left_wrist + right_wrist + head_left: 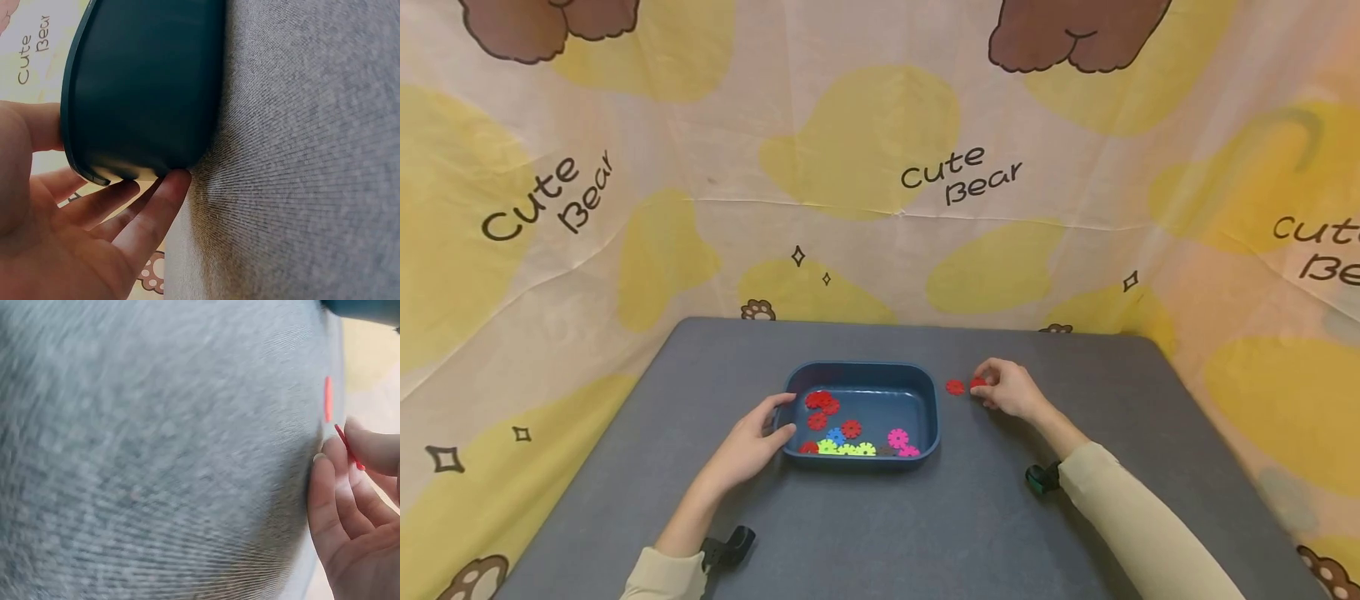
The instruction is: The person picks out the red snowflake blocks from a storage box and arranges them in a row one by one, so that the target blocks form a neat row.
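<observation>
A dark blue plastic bin (880, 408) rests on the table, with several red, lime-green, pink and blue notched discs inside. My left hand (748, 442) grips its left end; in the left wrist view the thumb reaches over the rim and the fingers lie against the outer wall (144, 81). To the right of the bin, my right hand (1011, 390) pinches a red notched disc (350, 449) between thumb and fingers, close over the table. Another red disc (955, 387) lies flat between that hand and the bin.
The grey table (895, 525) ends at a back edge just behind the bin and the right hand. A patterned cloth (857, 167) with bears and lettering hangs behind and along both sides. Dark bands with small devices sit on both wrists.
</observation>
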Action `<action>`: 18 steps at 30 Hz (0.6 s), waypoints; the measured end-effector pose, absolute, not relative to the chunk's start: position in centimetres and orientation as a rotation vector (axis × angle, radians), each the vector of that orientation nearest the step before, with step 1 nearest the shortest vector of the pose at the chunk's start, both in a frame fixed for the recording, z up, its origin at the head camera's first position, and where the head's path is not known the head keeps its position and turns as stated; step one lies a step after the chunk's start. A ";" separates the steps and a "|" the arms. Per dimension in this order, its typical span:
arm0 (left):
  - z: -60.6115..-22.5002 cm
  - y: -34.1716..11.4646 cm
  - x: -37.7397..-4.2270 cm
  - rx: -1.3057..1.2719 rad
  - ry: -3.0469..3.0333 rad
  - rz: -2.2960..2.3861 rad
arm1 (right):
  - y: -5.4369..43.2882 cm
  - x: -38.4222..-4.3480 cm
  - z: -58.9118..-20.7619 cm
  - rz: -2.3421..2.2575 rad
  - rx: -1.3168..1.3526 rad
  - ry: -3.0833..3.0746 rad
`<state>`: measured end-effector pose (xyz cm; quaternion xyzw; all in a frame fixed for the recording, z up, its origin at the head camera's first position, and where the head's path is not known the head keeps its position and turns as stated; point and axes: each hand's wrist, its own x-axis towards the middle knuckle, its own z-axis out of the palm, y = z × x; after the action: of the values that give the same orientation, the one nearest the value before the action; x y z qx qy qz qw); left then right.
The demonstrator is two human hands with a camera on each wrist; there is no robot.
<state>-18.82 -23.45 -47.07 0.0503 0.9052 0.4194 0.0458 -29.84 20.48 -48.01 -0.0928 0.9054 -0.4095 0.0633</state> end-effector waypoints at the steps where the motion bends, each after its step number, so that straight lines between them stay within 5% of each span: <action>1: -47.1 -23.4 -18.8 0.155 2.766 1.279 | 20.5 -29.9 -48.2 -1.224 -0.277 2.736; 18: -47.1 -23.4 -18.7 0.149 2.764 1.291 | 20.5 -30.5 -48.5 -1.131 -0.423 2.814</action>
<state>-18.71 -23.45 -47.05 0.0488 0.9042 0.4222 0.0435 -30.50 20.49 -48.47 -0.1382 0.9182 -0.3691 0.0398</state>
